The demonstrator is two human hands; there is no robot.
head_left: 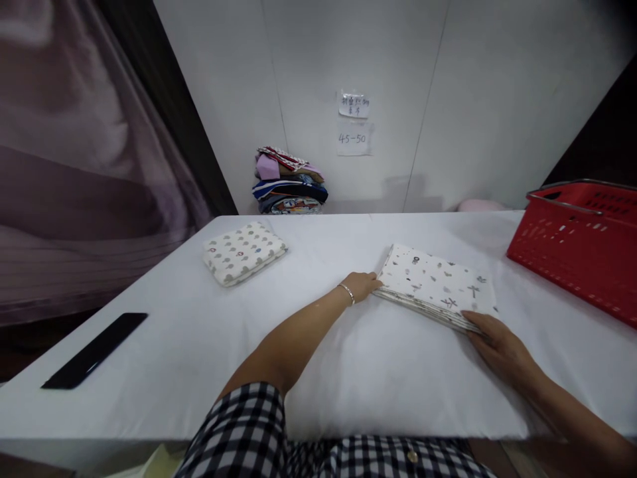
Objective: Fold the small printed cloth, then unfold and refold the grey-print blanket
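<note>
A folded white cloth with small printed figures lies on the white table, its several layers showing along the near edge. My left hand, with a bracelet at the wrist, grips its left corner. At its near right corner my right hand has the thumb on top and the fingers beneath the layers. Another folded cloth, white with grey motifs, rests at the far left of the table, apart from both hands.
A red plastic basket stands at the right. A flat black object lies at the left front. Behind the table's far edge, a stack of folded fabrics sits against the wall, beside paper notes. A draped curtain hangs at the left.
</note>
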